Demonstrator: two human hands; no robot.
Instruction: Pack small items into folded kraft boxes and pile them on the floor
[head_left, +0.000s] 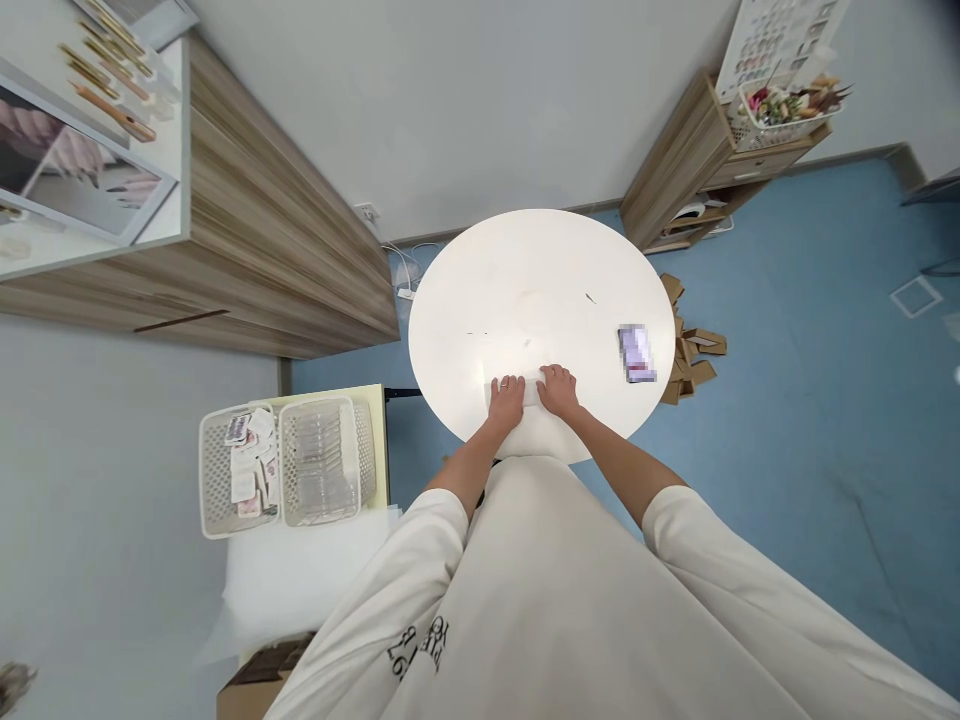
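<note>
Close to the near edge of the round white table [540, 270], my left hand [508, 399] is closed over the left end of a pale, flat, see-through-looking piece [532, 391]. At the piece's right end is my right hand [559, 391], its fingers bent and closed on it. The piece blends into the white tabletop, so its kind and full outline cannot be made out. Off to the right on the table lies a blurred purple phone-like object [637, 353]. A small dark sliver [590, 298] rests farther back.
Left of me, two white baskets [322, 400] hold card packs and clear plastic cases. White sheeting [285, 570] lies below them. Brown cardboard boxes [686, 360] are on the floor right of the table. Wooden cabinets [285, 200] stand at left and back right.
</note>
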